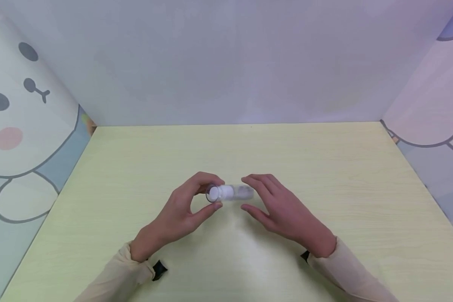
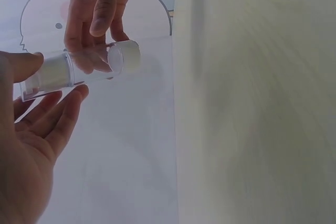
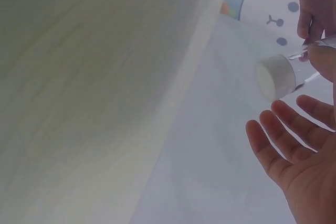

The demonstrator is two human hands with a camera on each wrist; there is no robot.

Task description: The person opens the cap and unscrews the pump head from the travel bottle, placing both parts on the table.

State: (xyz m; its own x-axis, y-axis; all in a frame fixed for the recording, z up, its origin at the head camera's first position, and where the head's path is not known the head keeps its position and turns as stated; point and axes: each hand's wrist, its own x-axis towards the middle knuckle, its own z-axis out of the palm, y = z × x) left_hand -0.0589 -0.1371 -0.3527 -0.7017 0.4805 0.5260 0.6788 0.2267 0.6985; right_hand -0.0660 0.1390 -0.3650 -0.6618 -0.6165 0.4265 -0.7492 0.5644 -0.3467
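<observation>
"Bottle [image 1: 229, 193] first, the clear one with white parts: where is it, and who has it?"

"It lies sideways in the air, lifted off the tabletop [image 1: 226, 260]. The person's left grip [image 1: 181, 205] pinches its left end, with the thumb [image 2: 29, 66] on one side and the fingers [image 2: 76, 100] on the other."

"And the right grip [image 1: 279, 207]?"

"Released, with its fingers loosely spread around the bottle's right end. From the head view there are gaps between the bottle and those fingertips."

"What shows on the bottle itself?"

"Toward its left end, a white section [image 2: 55, 73] sits within the clear wall. The middle is see-through, and a white end piece [image 2: 132, 57] closes the right."

"Further out?"

"Pale sleeves cover both forearms, nearer the wearer than the bottle: the left sleeve [image 1: 115, 277] off to its left, the right sleeve [image 1: 352, 270] off to its right. By each cuff is a small black piece; I can't tell what either one is."

"And past that?"

"Light wood-grain tabletop spreads all round below the bottle. Beyond the bottle stands a plain greyish back panel [image 1: 241, 63]. Well to its left is a left panel [image 1: 22, 126] printed with a white cartoon face; well to its right, a right panel [image 1: 419, 96] has cartoon outlines too."
</observation>
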